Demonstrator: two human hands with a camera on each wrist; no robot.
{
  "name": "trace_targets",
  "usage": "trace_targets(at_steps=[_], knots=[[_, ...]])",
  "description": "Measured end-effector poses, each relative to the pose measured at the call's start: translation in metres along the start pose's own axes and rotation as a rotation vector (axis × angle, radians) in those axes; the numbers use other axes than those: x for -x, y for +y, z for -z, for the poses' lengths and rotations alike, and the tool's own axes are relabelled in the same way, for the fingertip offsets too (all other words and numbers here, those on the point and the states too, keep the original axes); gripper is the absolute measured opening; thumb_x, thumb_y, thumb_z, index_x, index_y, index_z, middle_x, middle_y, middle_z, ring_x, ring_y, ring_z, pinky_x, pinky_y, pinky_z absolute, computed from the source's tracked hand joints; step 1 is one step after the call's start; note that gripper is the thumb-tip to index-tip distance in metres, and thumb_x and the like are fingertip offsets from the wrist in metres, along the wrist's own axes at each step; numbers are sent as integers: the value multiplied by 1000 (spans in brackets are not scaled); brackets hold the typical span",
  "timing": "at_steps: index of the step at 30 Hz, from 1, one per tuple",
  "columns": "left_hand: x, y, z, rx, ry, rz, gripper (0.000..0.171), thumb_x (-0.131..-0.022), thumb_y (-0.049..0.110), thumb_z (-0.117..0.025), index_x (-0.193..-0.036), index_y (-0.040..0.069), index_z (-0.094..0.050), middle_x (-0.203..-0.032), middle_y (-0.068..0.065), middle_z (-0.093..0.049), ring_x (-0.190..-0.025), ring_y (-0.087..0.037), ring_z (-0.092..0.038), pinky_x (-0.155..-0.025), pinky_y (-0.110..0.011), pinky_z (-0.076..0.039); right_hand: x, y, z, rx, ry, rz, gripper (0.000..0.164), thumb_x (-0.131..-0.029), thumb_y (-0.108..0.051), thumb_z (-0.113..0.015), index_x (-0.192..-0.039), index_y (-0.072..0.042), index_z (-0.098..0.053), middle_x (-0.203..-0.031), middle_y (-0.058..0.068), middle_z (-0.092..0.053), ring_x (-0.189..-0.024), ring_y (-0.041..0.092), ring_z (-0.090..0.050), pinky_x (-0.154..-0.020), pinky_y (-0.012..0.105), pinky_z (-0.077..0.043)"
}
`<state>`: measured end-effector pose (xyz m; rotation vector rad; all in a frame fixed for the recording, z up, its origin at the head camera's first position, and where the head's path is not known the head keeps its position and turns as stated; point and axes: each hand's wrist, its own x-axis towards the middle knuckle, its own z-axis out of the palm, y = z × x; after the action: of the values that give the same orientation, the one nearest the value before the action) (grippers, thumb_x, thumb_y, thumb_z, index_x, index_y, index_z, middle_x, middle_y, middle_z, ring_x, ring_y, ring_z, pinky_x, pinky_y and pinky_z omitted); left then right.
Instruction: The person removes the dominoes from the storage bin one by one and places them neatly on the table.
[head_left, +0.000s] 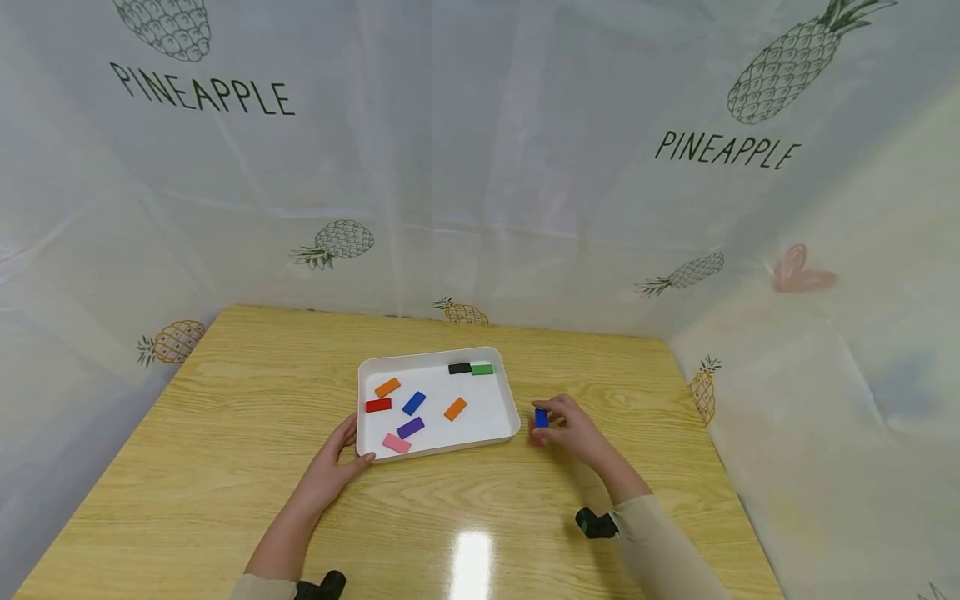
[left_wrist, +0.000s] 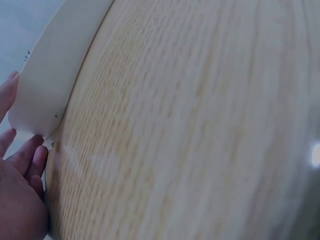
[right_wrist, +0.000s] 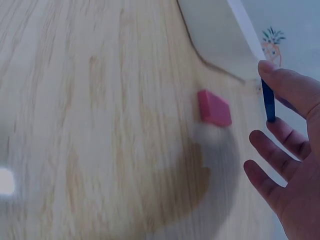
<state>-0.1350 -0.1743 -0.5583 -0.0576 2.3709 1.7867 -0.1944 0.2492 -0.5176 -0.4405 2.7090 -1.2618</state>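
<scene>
My right hand, right of the tray, pinches a blue rectangular block between thumb and index finger. In the right wrist view the block appears nearly edge-on, held above the table, and the other fingers are spread. A pink block lies on the table below that hand, partly covered in the head view. At the front left corner of a white tray, my left hand touches the sides, its thumb along the front and fingers at the left wall. The left wrist view shows these fingers loosely bent against the corner.
Inside the tray lie several blocks: black and green end to end at the back, orange, blue, purple, red and pink. A pineapple-print curtain stands behind the wooden table.
</scene>
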Motion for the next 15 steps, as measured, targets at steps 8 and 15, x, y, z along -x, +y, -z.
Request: trace_targets(at_steps=[8,15], knots=[[1,1,-1,3,13,-32,83,-90,22,-72,-155,9,-23,-153,-18,-34,-137,-35,-31,-111,-59,-15,7,13,3,4,13,-70,44,-86,-11,-76,-126,2,-63,-106,7,-52,-98,26,-57,-86,42,-50],[-1,-3,0,-8,12,-46,84,-90,25,-72,-155,8,-22,-153,-19,-33,-137,-36,-31,-111,-59,-16,12,23,3,-4,33,-88,44,-84,-11,-77,-125,-1,-64,-107,8,-52,-100,26,-55,-91,47,-48]])
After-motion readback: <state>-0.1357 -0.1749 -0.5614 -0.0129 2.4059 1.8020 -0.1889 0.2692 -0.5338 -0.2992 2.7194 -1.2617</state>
